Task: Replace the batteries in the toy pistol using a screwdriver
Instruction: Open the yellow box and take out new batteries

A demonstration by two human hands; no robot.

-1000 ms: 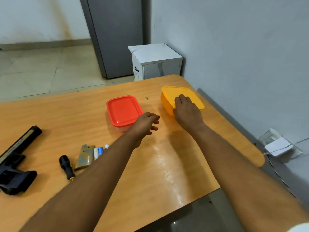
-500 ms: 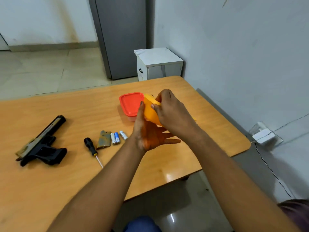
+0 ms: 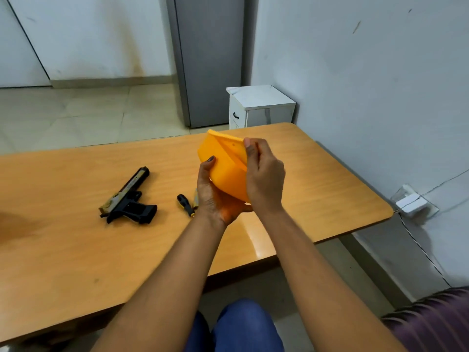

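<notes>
- My left hand cups the yellow container from below; my right hand pinches its lid.
- Toy pistol and screwdriver lie on the wooden table.
- Grey wall, white cabinet beyond.

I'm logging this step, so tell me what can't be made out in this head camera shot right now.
- Inside of the orange plastic container: tilted away, with both hands, left and right, gripping it.
- Small olive cover piece: mostly behind the left hand.
- Tip of the black-handled screwdriver: hidden by the left wrist.
- Whether the black toy pistol's battery bay is empty: too small to tell.
</notes>
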